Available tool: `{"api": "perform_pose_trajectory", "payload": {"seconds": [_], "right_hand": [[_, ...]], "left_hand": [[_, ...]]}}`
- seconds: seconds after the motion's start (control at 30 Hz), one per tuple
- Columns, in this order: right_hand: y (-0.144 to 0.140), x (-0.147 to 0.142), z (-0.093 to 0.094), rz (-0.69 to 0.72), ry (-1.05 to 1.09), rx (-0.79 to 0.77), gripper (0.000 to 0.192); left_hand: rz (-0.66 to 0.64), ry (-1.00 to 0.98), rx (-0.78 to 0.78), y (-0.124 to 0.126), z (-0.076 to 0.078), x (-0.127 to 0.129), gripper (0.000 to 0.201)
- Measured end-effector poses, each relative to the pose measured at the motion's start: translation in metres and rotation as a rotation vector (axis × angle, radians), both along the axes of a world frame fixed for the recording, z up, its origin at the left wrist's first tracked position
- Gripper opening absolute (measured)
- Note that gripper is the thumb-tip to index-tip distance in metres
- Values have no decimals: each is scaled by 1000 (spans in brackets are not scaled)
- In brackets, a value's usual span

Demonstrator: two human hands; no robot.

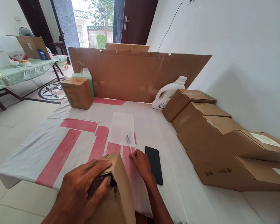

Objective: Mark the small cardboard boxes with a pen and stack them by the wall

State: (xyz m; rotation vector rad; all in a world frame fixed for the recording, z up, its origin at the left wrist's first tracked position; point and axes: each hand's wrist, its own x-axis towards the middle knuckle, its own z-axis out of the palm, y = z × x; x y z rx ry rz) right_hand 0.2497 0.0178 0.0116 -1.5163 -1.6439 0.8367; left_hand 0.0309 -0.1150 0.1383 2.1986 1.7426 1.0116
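Observation:
My left hand grips a brown cardboard box close in front of me. The thumb reaches into a dark, torn opening near the box's top edge, and the other fingers press on the top. Beyond the box, my right hand pinches the near end of a pen low over the table. The pen's tip points away, over the lower part of a thin white sheet of paper. A black phone lies just right of my right hand. What is inside the box cannot be seen.
A red-and-white cloth covers the table. Several cardboard boxes line its right side, beside a white jug. A smaller box and a green bottle stand far left. A cardboard panel closes the back.

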Motion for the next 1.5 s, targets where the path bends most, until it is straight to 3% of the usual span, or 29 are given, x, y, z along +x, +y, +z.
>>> {"api": "perform_pose_trajectory", "payload": {"seconds": [0.1, 0.23, 0.3, 0.37, 0.6, 0.9, 1.13, 1.37, 1.5], "right_hand": [[-8, 9, 25, 4, 174, -25, 38], [-37, 13, 80, 12, 667, 1, 27], [-57, 8, 102, 95, 821, 13, 21], [-75, -1, 112, 146, 828, 36, 15], [-92, -18, 107, 214, 630, 261, 11], [-92, -3, 116, 245, 470, 336, 20], [-91, 11, 120, 314, 347, 333, 15], [-108, 18, 124, 158, 335, 230, 26], [-92, 33, 117, -21, 426, 202, 22]], "left_hand": [[38, 61, -25, 9, 4, 3, 37], [20, 141, -24, 18, 7, 7, 78], [18, 163, -48, 21, 7, 10, 85], [26, 169, -97, 23, 8, 14, 82], [-2, 71, -248, 20, 16, 27, 73], [-138, 12, -295, 23, 20, 42, 65], [-178, 1, -239, 25, 21, 50, 54], [-190, 38, -232, 26, 17, 52, 65], [-189, 72, -177, 24, 16, 52, 75]]}}
